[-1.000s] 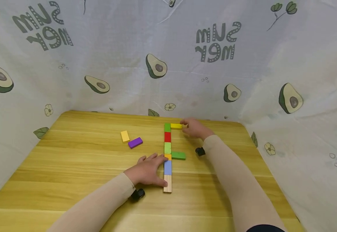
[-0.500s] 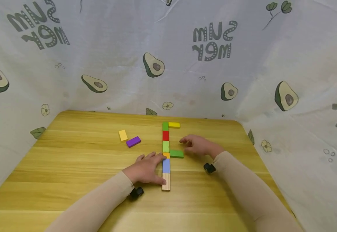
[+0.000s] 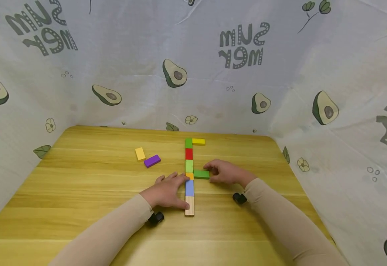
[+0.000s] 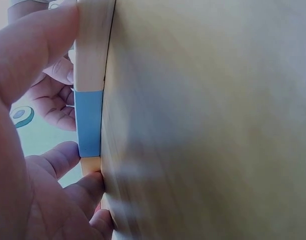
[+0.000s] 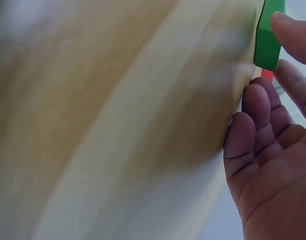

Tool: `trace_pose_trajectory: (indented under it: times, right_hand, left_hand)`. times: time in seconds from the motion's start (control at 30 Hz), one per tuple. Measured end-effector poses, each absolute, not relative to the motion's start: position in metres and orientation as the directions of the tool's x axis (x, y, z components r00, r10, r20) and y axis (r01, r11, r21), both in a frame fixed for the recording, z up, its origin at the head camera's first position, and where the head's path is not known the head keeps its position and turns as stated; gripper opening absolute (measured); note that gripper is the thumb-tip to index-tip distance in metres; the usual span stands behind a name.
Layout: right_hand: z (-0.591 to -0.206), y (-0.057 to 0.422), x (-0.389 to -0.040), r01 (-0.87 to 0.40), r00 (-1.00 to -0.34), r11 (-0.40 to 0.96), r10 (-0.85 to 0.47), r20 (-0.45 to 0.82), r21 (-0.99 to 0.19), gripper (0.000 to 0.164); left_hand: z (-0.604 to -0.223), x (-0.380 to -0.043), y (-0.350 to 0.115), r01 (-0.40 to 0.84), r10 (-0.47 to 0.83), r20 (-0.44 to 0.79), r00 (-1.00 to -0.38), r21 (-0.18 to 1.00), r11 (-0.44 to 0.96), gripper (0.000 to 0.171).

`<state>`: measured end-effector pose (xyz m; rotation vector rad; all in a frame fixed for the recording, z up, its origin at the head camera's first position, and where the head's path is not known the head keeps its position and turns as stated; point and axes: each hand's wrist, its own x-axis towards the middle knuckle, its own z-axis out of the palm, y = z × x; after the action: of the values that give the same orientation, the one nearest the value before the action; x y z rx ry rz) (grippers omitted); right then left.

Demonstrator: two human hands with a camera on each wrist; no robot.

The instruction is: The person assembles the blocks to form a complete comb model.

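A straight column of flat blocks lies on the table. From far to near it runs green, red [image 3: 189,154], light green [image 3: 189,166], orange [image 3: 190,176], blue [image 3: 189,188] and bare wood [image 3: 190,211]. My left hand [image 3: 167,191] is spread along its left side, thumb on the wooden block and index finger at the orange one. Jutting right from the column is a green block [image 3: 200,174]; my right hand [image 3: 229,173] pinches its right end between thumb and index finger. The right wrist view shows the thumb against this green block [image 5: 269,45], other fingers loosely bent.
A yellow block [image 3: 198,142] extends right from the column's far end. Left of the column lie a pale yellow block [image 3: 140,154] and a purple block [image 3: 152,161]. A printed cloth [image 3: 130,55] hangs behind and beside the wooden table [image 3: 80,177].
My right hand has left the yellow block at the far end, come nearer and taken the green side block by its end. The left hand stays at the column; the view shifts slightly.
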<state>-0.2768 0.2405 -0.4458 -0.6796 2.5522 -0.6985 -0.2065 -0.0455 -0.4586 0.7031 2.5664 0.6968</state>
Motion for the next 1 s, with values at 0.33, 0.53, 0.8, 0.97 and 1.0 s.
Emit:
trace_pose_trajectory:
  times: [0.33,0.53,0.8,0.97,1.0]
  right_hand:
    - [-0.4471,0.237,-0.2758,-0.372,-0.787,0.737,-0.573,-0.23,-0.564,0.046]
    - [-0.4491,0.2374,-0.2758,-0.374,-0.788,0.744,-0.57,-0.232,-0.554,0.044]
    - [-0.449,0.2373,-0.2768,-0.412,-0.778,0.73,-0.593,-0.206,-0.545,0.041]
    - [-0.4471,0.237,-0.276,-0.411,-0.777,0.724,-0.595,-0.203,-0.554,0.039]
    - [-0.4467,0.2371,-0.2758,-0.408,-0.778,0.725,-0.594,-0.204,-0.554,0.039]
  left_hand:
    - [-0.4581,-0.2063,-0.0458,0.356,0.549,-0.242,-0.8,0.545,0.759,0.097]
    - [-0.4596,-0.2061,-0.0453,0.363,0.554,-0.238,-0.798,0.545,0.756,0.096]
    - [-0.4603,-0.2067,-0.0454,0.365,0.553,-0.238,-0.799,0.539,0.759,0.096]
    - [-0.4606,-0.2073,-0.0456,0.365,0.553,-0.23,-0.801,0.545,0.755,0.096]
    - [-0.4607,-0.2072,-0.0457,0.365,0.553,-0.229,-0.801,0.545,0.755,0.096]
